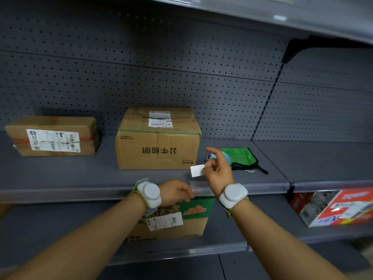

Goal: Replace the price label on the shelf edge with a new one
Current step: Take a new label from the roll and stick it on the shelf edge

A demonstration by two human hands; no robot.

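From the head camera, the right hand (pixel 217 169) is raised just above the near edge of the middle shelf (pixel 80 176), pinching a small blank white label (pixel 197 170) by its right end, index finger sticking up. The label sits in the air in front of the large cardboard box (pixel 158 140). The left hand (pixel 177 191) rests at the clear label strip (pixel 199 188) on the shelf edge, fingers curled onto it; whether they truly grip it I cannot tell. Both wrists carry white round devices. On the shelf a flatter cardboard box (pixel 53 135) lies far left, and a green cloth (pixel 240 157) lies right of the large box, behind the right hand. Below, a green-topped carton (pixel 181 217) stands on the lower shelf, a red and white package (pixel 339 209) to the right.
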